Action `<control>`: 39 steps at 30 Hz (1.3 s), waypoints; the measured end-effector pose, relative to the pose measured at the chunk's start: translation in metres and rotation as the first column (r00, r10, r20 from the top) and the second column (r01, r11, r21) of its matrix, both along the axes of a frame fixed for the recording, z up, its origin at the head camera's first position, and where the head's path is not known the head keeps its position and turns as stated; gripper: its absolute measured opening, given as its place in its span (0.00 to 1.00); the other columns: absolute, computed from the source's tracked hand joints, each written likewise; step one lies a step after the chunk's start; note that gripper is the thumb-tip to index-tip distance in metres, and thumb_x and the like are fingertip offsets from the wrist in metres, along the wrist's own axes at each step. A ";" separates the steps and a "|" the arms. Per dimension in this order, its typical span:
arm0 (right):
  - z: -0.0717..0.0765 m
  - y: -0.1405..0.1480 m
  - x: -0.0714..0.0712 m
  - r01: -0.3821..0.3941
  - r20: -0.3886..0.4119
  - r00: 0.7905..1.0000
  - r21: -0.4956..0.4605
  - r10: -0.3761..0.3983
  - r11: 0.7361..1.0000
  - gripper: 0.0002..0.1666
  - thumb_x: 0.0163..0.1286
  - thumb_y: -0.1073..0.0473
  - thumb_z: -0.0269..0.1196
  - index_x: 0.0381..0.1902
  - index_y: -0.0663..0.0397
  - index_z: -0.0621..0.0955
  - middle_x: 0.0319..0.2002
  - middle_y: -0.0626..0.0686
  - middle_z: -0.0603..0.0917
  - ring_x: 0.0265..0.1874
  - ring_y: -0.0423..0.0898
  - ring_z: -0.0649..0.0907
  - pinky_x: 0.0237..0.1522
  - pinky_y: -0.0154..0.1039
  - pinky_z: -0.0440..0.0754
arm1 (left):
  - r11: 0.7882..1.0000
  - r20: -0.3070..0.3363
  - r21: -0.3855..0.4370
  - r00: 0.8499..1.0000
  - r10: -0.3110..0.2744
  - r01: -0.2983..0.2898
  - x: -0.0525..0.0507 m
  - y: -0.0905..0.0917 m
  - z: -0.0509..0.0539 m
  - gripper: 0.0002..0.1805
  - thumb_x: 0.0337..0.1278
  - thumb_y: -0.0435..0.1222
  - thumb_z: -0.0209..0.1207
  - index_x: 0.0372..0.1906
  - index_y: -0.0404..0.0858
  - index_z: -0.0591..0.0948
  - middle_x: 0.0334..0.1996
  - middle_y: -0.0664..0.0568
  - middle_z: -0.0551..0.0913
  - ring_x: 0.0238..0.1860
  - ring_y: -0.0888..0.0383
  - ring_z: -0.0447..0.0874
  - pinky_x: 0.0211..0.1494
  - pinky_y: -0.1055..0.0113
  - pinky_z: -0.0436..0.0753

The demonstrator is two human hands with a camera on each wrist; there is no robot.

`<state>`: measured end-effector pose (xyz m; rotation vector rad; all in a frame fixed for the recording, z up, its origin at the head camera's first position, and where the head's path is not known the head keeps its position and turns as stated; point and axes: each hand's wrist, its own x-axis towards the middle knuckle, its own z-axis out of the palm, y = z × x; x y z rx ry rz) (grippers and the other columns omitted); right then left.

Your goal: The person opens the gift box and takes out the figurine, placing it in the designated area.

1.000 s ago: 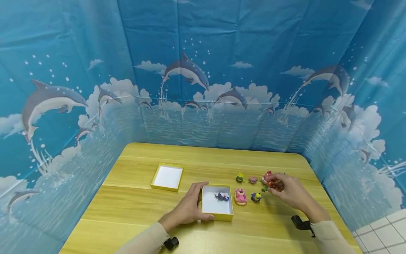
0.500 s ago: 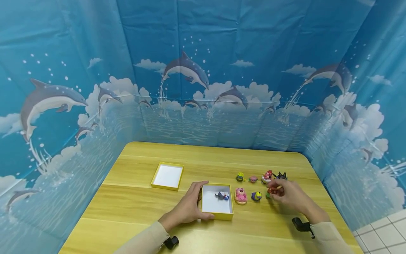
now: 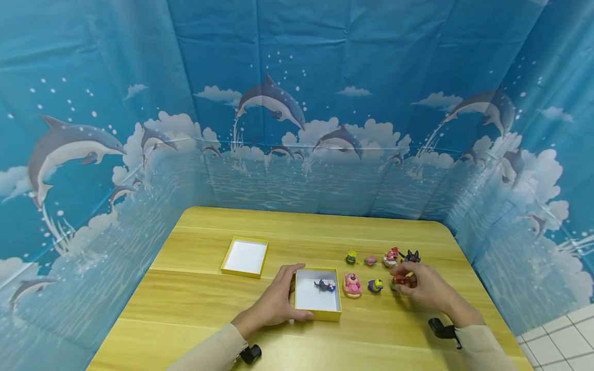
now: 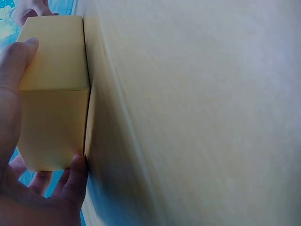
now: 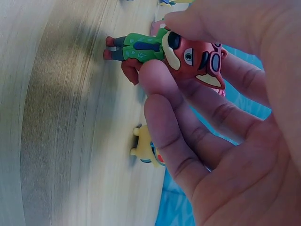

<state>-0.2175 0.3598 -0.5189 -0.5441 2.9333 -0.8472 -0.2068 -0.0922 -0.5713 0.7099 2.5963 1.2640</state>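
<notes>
My left hand (image 3: 276, 299) grips the left side of a shallow yellow box (image 3: 328, 315), thumb along its front wall and fingers behind. The left wrist view shows the box's plain outer walls (image 4: 54, 56) between thumb and fingers. A small dark grey figurine (image 3: 323, 285) lies inside on the white bottom. My right hand (image 3: 429, 288) pinches the head of a fox figurine (image 5: 146, 49) with a green shirt and dark tie. It is upright at the table's right side; whether its feet touch the table I cannot tell.
Several figurines stand right of the box: a pink bear (image 3: 352, 286), a blue-and-yellow one (image 3: 375, 286), a green-yellow one (image 3: 351, 257), a small pink one (image 3: 369, 261), a red-and-white one (image 3: 392, 257) and a black-eared one (image 3: 412, 256). A white-lined lid (image 3: 245, 256) lies left.
My right hand has drawn the fox figurine toward me, away from the red-and-white figurine, uncovering the black-eared one. My left hand and the box have stayed put.
</notes>
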 end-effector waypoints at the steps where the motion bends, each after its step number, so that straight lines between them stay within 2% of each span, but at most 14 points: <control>1: 0.000 0.000 0.000 0.000 0.001 1.000 0.001 0.000 1.000 0.18 0.75 0.63 0.80 0.60 0.57 0.92 0.52 0.52 0.96 0.39 0.34 0.91 0.43 0.40 0.93 | 1.000 0.000 0.000 1.000 0.001 -0.001 0.000 0.000 0.000 0.73 0.54 0.62 0.88 0.96 0.50 0.56 0.86 0.44 0.67 0.83 0.47 0.75 0.85 0.41 0.81; 10: 0.001 0.000 0.003 -0.003 -0.011 1.000 0.004 0.003 1.000 0.21 0.75 0.63 0.80 0.63 0.57 0.91 0.54 0.54 0.95 0.37 0.32 0.89 0.41 0.38 0.91 | 1.000 0.008 0.008 1.000 0.002 -0.003 0.001 0.001 0.000 0.72 0.54 0.62 0.88 0.96 0.52 0.56 0.86 0.43 0.67 0.82 0.47 0.77 0.84 0.43 0.82; 19: 0.007 0.000 0.007 0.009 -0.024 1.000 0.030 -0.008 1.000 0.25 0.75 0.61 0.81 0.67 0.56 0.89 0.59 0.59 0.92 0.31 0.31 0.82 0.34 0.34 0.83 | 1.000 0.000 0.009 1.000 0.003 -0.003 0.000 0.000 -0.001 0.72 0.53 0.63 0.88 0.96 0.51 0.57 0.86 0.44 0.67 0.82 0.47 0.76 0.85 0.41 0.81; 25: 0.016 -0.007 0.008 0.030 -0.122 0.992 0.065 -0.022 0.997 0.25 0.75 0.59 0.82 0.66 0.54 0.91 0.57 0.59 0.89 0.28 0.32 0.77 0.31 0.34 0.79 | 1.000 -0.005 0.007 1.000 0.001 -0.001 -0.001 0.000 -0.002 0.72 0.54 0.63 0.88 0.96 0.51 0.56 0.86 0.44 0.67 0.82 0.47 0.76 0.85 0.41 0.81; 29: 0.024 -0.017 0.009 0.029 -0.234 0.972 0.073 -0.011 0.997 0.22 0.74 0.61 0.83 0.63 0.48 0.92 0.51 0.51 0.88 0.28 0.31 0.74 0.31 0.34 0.75 | 1.000 -0.006 0.009 1.000 -0.004 0.004 -0.001 0.000 -0.001 0.72 0.54 0.63 0.88 0.96 0.51 0.56 0.86 0.44 0.67 0.82 0.47 0.76 0.84 0.43 0.82; 34: 0.035 -0.037 0.011 -0.019 -0.409 0.911 0.065 0.044 0.998 0.21 0.68 0.65 0.85 0.56 0.45 0.93 0.46 0.45 0.87 0.28 0.29 0.70 0.28 0.31 0.71 | 1.000 -0.004 0.008 1.000 -0.007 0.007 0.000 0.000 0.000 0.72 0.54 0.63 0.88 0.96 0.50 0.56 0.86 0.43 0.66 0.83 0.46 0.76 0.85 0.43 0.82; 39: 0.041 -0.062 0.013 -0.124 -0.464 0.875 0.059 0.137 0.991 0.22 0.69 0.67 0.84 0.56 0.43 0.92 0.49 0.44 0.90 0.33 0.30 0.73 0.29 0.31 0.76 | 1.000 -0.010 0.008 1.000 -0.005 0.005 0.000 0.000 0.000 0.72 0.54 0.63 0.88 0.96 0.50 0.57 0.86 0.44 0.67 0.82 0.47 0.76 0.84 0.43 0.82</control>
